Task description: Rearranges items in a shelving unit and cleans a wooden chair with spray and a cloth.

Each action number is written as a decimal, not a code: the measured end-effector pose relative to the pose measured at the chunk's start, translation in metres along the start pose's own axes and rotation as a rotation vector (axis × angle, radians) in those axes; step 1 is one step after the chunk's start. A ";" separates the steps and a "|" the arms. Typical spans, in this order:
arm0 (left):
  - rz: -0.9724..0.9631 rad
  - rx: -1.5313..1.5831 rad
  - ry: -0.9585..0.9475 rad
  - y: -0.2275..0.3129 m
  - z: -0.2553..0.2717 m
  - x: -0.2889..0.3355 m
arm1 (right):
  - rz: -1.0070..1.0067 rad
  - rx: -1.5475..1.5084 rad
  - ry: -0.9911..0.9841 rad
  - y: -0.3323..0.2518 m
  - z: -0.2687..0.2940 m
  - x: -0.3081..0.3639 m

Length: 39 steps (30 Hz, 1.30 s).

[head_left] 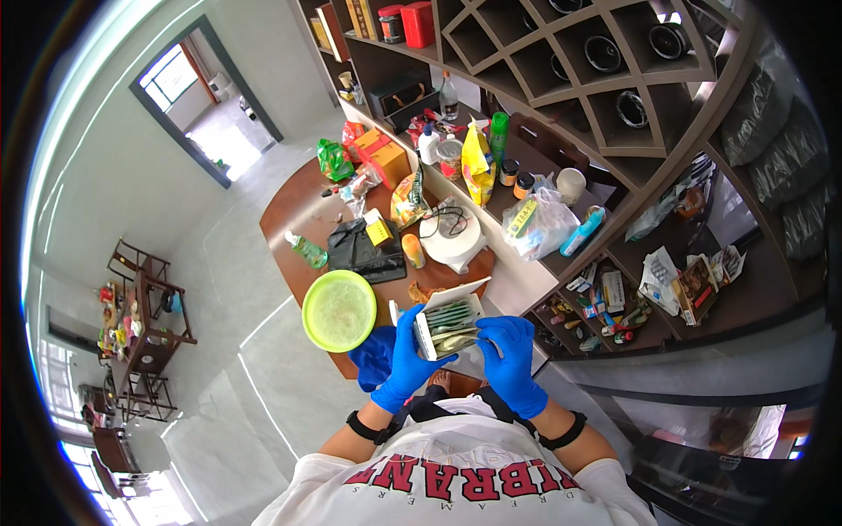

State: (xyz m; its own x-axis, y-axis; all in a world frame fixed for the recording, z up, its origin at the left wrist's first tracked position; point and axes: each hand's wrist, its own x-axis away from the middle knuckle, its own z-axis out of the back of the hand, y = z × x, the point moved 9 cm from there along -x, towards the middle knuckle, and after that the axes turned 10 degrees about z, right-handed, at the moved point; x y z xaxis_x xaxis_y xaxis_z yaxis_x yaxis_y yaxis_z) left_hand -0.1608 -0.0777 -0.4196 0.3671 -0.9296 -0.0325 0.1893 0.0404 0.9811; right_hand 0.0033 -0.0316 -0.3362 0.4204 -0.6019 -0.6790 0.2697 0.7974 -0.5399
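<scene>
Pale tiled floor [263,368] fills the left half of the view, wide and unobstructed out to a doorway [206,96]; a dark wooden rack [145,329] stands far left, well apart from the work.

Tall dark shelving [614,105] with diamond cubbies walls off the right side. Lower shelves hold packets and small bottles.

Rounded brown table [294,206] juts from the shelving; its curved edge faces the open floor. Top crowded: orange box [390,162], yellow bag [476,162], black plastic bag [355,250], white round appliance [453,237], clear plastic bag [539,223].

Lime-green round lid or dish [339,309] sits at the table's near edge, just beside the left hand.

Small white open box [449,320], holding greenish flat packets, is held over the table's near edge, close to the torso.

Left hand [408,355], blue-gloved, grips the box's left side. Right hand [509,359], blue-gloved, fingers curled at the box's right edge, touching it.
</scene>
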 end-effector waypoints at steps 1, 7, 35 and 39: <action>0.001 0.001 0.002 0.002 0.001 0.001 | -0.008 0.065 -0.024 0.001 -0.001 -0.001; -0.007 -0.075 0.011 0.003 0.005 0.002 | -0.132 0.035 -0.071 0.012 -0.009 0.000; 0.097 -0.106 -0.201 -0.003 0.008 0.002 | 0.330 0.013 -0.553 -0.018 -0.025 -0.047; 0.123 -0.052 -0.180 -0.008 0.014 0.008 | 0.124 -0.178 -0.570 -0.008 -0.037 -0.043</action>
State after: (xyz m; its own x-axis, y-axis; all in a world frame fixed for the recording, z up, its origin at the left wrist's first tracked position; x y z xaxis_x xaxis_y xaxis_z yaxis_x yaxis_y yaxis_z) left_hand -0.1722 -0.0902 -0.4249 0.2225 -0.9667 0.1261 0.2019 0.1723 0.9641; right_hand -0.0495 -0.0137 -0.3210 0.8505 -0.3470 -0.3953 0.0604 0.8110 -0.5819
